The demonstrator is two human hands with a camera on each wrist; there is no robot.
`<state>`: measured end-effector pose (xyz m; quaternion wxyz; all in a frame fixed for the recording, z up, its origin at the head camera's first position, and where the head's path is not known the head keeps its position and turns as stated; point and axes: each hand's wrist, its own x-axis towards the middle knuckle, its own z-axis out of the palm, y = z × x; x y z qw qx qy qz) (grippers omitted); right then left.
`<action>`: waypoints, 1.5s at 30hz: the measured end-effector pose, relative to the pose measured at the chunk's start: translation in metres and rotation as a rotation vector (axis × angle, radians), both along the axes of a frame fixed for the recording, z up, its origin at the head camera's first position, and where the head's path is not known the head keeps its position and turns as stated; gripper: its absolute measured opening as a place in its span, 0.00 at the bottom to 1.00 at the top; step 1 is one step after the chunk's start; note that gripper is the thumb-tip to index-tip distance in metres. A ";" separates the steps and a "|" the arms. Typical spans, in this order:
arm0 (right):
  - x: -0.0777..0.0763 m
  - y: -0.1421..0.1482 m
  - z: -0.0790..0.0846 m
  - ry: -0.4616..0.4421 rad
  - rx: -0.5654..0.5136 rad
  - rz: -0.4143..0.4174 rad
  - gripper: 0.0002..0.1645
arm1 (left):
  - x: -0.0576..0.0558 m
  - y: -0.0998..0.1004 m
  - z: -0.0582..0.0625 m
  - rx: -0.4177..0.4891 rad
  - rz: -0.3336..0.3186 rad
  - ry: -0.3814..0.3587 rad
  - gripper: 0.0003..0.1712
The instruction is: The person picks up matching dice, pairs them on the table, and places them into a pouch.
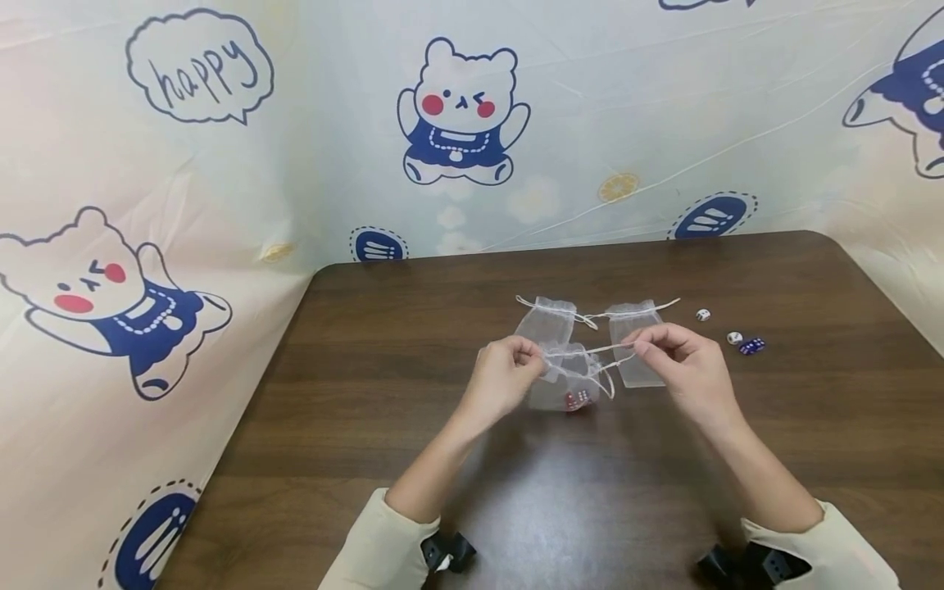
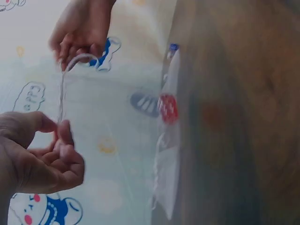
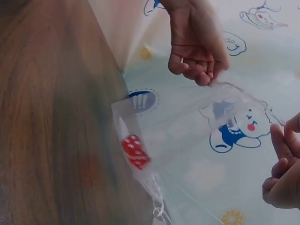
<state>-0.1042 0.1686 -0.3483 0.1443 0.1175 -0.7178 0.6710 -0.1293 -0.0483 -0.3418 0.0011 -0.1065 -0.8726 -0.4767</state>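
Note:
Between the two hands hangs a sheer white drawstring pouch (image 1: 553, 397). Red dice (image 3: 135, 152) with white dots lie in its bottom and show through the fabric. My left hand (image 1: 507, 375) pinches the pouch's cord at its upper left. On the other side my right hand (image 1: 687, 373) pinches the cord's end (image 1: 623, 346) between thumb and fingertips. The white cord (image 2: 61, 96) runs taut from one hand to the other in the left wrist view. A loose loop (image 1: 609, 385) of cord dangles at the pouch's right side.
Two more sheer pouches, one at the back left (image 1: 549, 318) and one at the right (image 1: 636, 365), lie flat on the brown table (image 1: 354, 410). White dice (image 1: 734, 338) and blue dice (image 1: 752, 347) sit farther right. A printed cloth (image 1: 310, 123) hangs behind the table.

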 end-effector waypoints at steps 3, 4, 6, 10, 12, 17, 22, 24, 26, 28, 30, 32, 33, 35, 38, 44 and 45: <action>-0.001 0.001 -0.002 -0.016 -0.032 0.017 0.12 | 0.000 -0.004 0.002 -0.124 -0.061 0.079 0.07; -0.001 0.001 -0.002 -0.017 -0.033 0.019 0.11 | 0.000 -0.005 0.003 -0.154 -0.086 0.101 0.08; -0.001 0.000 -0.003 -0.014 -0.022 0.016 0.11 | 0.000 -0.006 0.005 -0.189 -0.128 0.149 0.09; -0.003 0.001 -0.003 -0.017 0.024 0.002 0.09 | 0.001 -0.008 0.007 -0.167 -0.174 0.181 0.09; -0.003 0.001 -0.004 -0.026 0.047 -0.006 0.08 | 0.000 -0.009 0.008 -0.131 -0.182 0.167 0.07; -0.004 0.003 -0.005 -0.049 0.077 -0.018 0.08 | -0.001 -0.011 0.008 0.013 -0.168 0.038 0.03; -0.005 0.003 -0.006 -0.057 0.077 -0.009 0.08 | -0.004 -0.011 0.006 0.157 -0.100 -0.026 0.02; -0.005 0.001 -0.007 -0.057 0.070 0.006 0.08 | -0.004 -0.011 0.005 0.186 -0.078 -0.028 0.03; -0.006 0.000 -0.008 -0.061 0.058 0.023 0.07 | -0.004 -0.011 0.005 0.196 -0.068 -0.027 0.02; -0.006 0.000 -0.008 -0.066 0.051 0.038 0.07 | -0.004 -0.011 0.004 0.183 -0.073 -0.013 0.01; -0.006 0.000 -0.009 -0.073 0.056 0.040 0.05 | -0.004 -0.010 0.004 0.156 -0.079 0.002 0.03; -0.006 0.001 -0.010 -0.075 0.078 0.024 0.05 | -0.004 -0.011 0.003 0.141 -0.088 0.012 0.05; -0.006 0.001 -0.010 -0.076 0.091 0.012 0.06 | -0.004 -0.012 0.003 0.144 -0.096 0.009 0.05; -0.006 0.002 -0.011 -0.078 0.124 -0.026 0.06 | -0.005 -0.013 0.003 0.174 -0.126 -0.033 0.06; -0.008 0.001 -0.012 -0.087 0.157 -0.086 0.05 | -0.005 -0.017 0.002 0.258 -0.201 -0.129 0.06; -0.008 -0.005 -0.016 -0.100 0.312 -0.170 0.06 | -0.005 -0.019 -0.001 0.351 -0.282 -0.176 0.07; -0.008 -0.005 -0.016 -0.096 0.344 -0.166 0.07 | -0.005 -0.019 -0.001 0.340 -0.263 -0.152 0.07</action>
